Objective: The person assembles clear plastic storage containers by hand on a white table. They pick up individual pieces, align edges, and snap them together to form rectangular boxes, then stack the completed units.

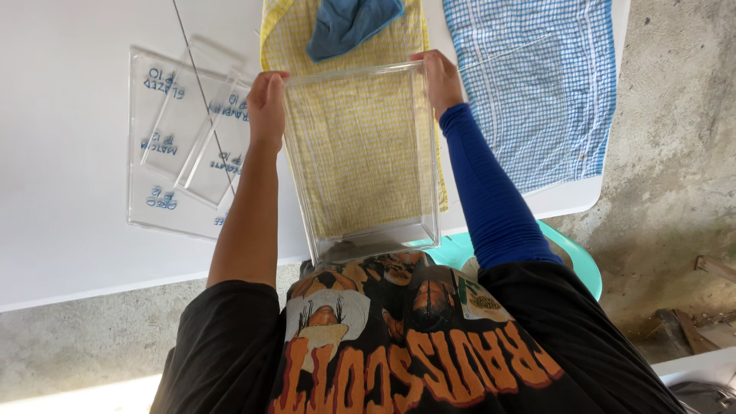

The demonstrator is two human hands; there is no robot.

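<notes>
A clear plastic tray (360, 153), rectangular with low walls, is held up between the person's two hands above the near edge of the white table (61, 230). Its far end reaches over a yellow checked cloth (353, 130), which shows through the clear bottom; its near end comes back toward the person's chest.

The left hand (266, 107) clasps the tray's far left corner, fingers curled over the rim in a tight grip on the wall. The right hand (442, 80), on an arm in a blue sleeve (491, 192), clasps the far right corner in the same way, its grip closed on the rim.

A folded dark blue cloth (349, 23) lies on the yellow cloth just beyond the tray. To the right, a blue-and-white checked cloth (537, 84) is spread on the table, just beside the yellow one. To the left of the left hand lie several flat clear plastic sheets (176, 146) with blue writing, overlapping one another. A green plastic seat (575, 257) shows below the table's edge, by the right arm.
</notes>
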